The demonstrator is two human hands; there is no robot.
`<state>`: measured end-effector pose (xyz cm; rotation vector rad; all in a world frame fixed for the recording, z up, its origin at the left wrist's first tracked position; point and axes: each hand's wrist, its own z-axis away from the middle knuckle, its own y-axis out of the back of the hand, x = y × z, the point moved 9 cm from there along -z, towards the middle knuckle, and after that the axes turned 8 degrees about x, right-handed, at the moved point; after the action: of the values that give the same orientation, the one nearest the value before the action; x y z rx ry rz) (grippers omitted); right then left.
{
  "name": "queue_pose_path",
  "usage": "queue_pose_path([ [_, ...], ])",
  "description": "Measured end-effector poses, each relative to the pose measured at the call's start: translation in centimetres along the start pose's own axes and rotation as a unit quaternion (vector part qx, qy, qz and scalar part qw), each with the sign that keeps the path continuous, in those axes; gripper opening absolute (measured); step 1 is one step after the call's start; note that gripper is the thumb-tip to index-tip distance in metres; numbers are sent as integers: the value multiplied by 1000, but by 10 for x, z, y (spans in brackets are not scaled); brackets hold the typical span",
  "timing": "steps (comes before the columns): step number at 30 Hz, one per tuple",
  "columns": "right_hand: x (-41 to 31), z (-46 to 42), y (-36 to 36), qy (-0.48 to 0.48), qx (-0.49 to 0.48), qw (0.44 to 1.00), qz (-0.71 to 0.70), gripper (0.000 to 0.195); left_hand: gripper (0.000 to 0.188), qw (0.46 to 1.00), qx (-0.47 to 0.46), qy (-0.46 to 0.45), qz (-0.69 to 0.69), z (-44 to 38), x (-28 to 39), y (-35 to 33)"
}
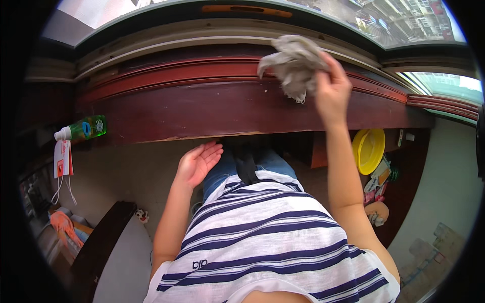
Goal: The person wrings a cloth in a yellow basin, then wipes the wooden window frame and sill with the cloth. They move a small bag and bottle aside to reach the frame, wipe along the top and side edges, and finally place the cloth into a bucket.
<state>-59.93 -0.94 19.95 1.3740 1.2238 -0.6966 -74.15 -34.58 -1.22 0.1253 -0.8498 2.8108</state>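
A crumpled grey cloth (297, 66) hangs from my right hand (334, 89), its edge pinched between thumb and fingers. It is slightly blurred and overlaps the red window track (182, 75) and the dark red wooden sill (212, 108); whether it touches them I cannot tell. Below the sill's front edge, my left hand (201, 161) is held palm up with nothing in it, the fingers extended. A green spray bottle (89, 127) with a white top lies on its side at the sill's left end.
A tag (62, 159) with a string hangs below the bottle. At the right, a yellow plastic basin (368, 151) stands beside assorted small items. An orange cloth (66, 227) lies at the lower left. Beyond the sill are the window frame (246, 32) and glass.
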Motion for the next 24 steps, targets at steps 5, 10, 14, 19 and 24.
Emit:
queue_pose_path([
  [5, 34, -41, 119, 40, 133, 990, -26, 36, 40, 1000, -24, 14, 7, 11, 14, 14],
  [10, 134, -66, 144, 13, 100, 920, 378, 44, 40, 998, -57, 6, 24, 4, 14, 0],
  [14, 114, -57, 80, 141, 159, 864, 457, 34, 39, 999, -42, -7, 35, 2, 8, 4],
  [19, 77, -37, 21, 188, 56, 886, 420, 32, 42, 999, -10, -34, 39, 1, -1, 17],
  [24, 16, 3, -76, 281, -93, 908, 298, 33, 42, 993, 47, -88, 71, 15, 0, 25],
])
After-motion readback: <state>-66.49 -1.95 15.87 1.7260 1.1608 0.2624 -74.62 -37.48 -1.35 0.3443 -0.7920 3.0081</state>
